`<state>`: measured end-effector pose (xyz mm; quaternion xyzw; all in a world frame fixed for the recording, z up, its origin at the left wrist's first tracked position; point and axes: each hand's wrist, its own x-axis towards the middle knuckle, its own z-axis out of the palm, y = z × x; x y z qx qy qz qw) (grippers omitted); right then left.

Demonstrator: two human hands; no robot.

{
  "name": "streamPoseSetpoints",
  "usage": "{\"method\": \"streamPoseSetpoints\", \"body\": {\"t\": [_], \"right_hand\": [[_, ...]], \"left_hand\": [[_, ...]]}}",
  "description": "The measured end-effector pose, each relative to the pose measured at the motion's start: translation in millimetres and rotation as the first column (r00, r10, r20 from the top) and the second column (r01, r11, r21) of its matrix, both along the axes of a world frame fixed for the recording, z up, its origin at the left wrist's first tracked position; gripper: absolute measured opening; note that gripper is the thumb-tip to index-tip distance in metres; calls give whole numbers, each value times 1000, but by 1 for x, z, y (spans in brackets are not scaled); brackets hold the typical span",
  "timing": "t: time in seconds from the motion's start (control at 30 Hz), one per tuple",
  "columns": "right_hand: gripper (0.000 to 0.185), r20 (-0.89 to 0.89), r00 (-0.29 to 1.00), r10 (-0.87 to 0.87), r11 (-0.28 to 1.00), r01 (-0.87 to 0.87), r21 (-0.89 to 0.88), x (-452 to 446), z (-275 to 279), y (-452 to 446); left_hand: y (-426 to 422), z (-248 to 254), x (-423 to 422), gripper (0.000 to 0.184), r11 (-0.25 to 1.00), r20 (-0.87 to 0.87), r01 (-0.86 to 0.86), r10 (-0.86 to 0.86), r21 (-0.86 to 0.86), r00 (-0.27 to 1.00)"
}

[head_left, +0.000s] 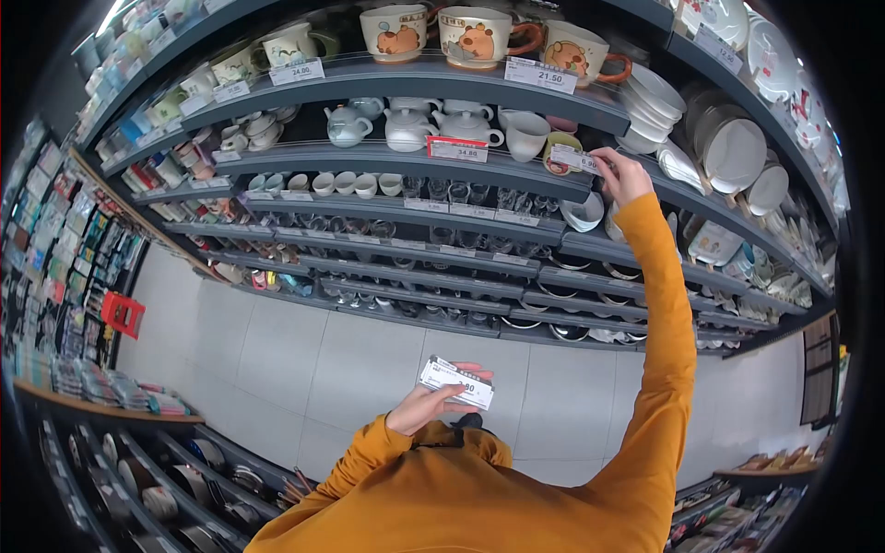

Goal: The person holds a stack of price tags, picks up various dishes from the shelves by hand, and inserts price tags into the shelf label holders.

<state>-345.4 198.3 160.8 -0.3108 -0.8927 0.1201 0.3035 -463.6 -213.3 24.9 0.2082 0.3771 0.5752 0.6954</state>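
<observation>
My left hand is closed around a small stack of white price tags, held low in front of my body. The top tag reads what looks like 2.80. Reaching up to the shelf, my right hand pinches the right end of a price tag marked 6.90 at the shelf edge. Whether that tag sits fully in its strip I cannot tell. Just behind it stands a yellow-green cup, partly covered by the tag. A white cup is to its left, and a red-bordered tag reads 34.80.
Shelves of mugs, teapots, bowls and plates fill the front. A red plastic stool is on the tiled floor at left. Racks of pans stand at lower left.
</observation>
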Motion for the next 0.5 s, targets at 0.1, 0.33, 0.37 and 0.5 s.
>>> {"method": "streamPoseSetpoints", "body": {"t": [0.1, 0.33, 0.37, 0.5], "right_hand": [[17, 65, 997, 40, 999, -38, -33, -4, -1, 18], [15, -49, 973, 225, 901, -227, -370, -8, -16, 49], [16, -51, 972, 230, 883, -230, -409, -8, -15, 51], [20, -31, 968, 250, 838, -232, -494, -12, -5, 56]], "left_hand": [[2, 2, 14, 41, 998, -20, -52, 52, 18, 998], [6, 7, 46, 41, 989, -20, -143, 144, 29, 989], [5, 8, 50, 40, 988, -21, -154, 154, 31, 988], [8, 0, 62, 40, 985, 5, -172, 172, 7, 985]]}}
